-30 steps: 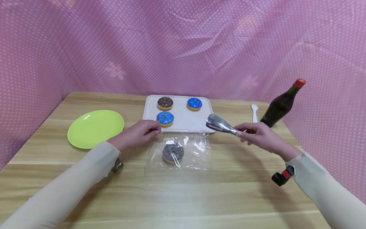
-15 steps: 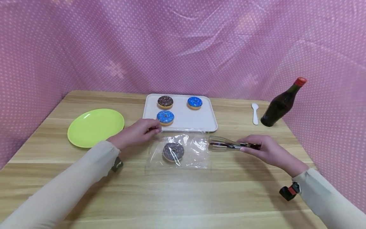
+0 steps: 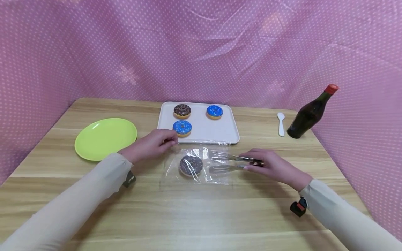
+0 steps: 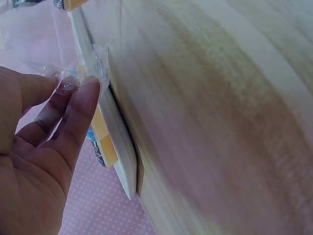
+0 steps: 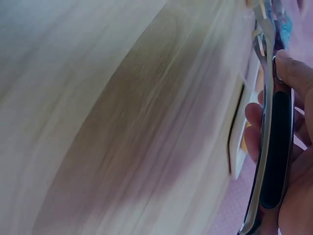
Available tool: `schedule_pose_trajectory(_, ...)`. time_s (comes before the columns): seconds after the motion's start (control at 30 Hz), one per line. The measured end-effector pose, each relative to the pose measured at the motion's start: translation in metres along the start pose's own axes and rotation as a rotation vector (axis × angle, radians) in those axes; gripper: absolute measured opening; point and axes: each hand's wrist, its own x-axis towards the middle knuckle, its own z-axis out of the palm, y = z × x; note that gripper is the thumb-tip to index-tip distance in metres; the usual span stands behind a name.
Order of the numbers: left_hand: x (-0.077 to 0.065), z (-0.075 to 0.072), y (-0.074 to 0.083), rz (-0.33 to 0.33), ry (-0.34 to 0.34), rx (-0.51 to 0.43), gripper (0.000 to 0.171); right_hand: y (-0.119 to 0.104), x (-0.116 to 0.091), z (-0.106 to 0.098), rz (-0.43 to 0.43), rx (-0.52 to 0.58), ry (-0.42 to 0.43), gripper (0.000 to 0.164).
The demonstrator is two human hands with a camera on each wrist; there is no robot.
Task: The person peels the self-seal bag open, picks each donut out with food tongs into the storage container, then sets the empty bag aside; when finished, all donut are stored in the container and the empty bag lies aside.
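In the head view a clear plastic bag (image 3: 171, 175) lies in front of the white tray, a dark sprinkled doughnut (image 3: 191, 165) inside it. My left hand (image 3: 152, 144) is at the bag's upper left corner; the left wrist view has its thumb and fingers pinching the plastic (image 4: 101, 63). My right hand (image 3: 276, 169) grips metal tongs (image 3: 223, 169) by their handles. Their two ends stand apart, overlapping the bag's right part, just right of the doughnut. In the right wrist view the dark grip (image 5: 278, 147) of the tongs lies in the palm.
The white tray (image 3: 224, 132) carries a dark doughnut (image 3: 182, 111) and two blue ones, one near (image 3: 182, 128) and one far (image 3: 215, 112). A green plate (image 3: 106, 139) lies left. A white spoon (image 3: 281, 125) and a red-capped bottle (image 3: 306, 118) stand at the back right.
My right hand has come down and moved left, bringing the tongs from above the tray's right corner to the bag's right part. Their ends have spread. The left hand keeps its place.
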Motion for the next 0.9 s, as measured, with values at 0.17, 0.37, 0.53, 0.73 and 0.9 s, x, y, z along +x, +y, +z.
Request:
schedule_pose_trajectory(0.17,0.0,-0.001,0.001,0.006,0.006,0.005,0.005,-0.008,0.013,0.003,-0.028,0.012,-0.031,0.043)
schedule_pose_trajectory(0.37,0.001,-0.003,0.002,-0.004,0.0,0.001,0.005,-0.016,0.025,0.0,-0.054,-0.003,-0.038,0.041)
schedule_pose_trajectory(0.53,0.0,-0.003,0.001,0.004,0.007,0.007,0.005,-0.017,0.031,0.001,-0.054,-0.022,-0.049,0.042)
schedule_pose_trajectory(0.73,-0.001,-0.002,0.001,0.008,0.007,0.005,0.006,-0.018,0.035,0.005,-0.035,-0.022,-0.07,0.044)
schedule_pose_trajectory(0.9,-0.001,-0.001,0.001,-0.009,-0.001,-0.002,0.006,-0.018,0.037,0.006,0.002,-0.022,-0.109,0.044)
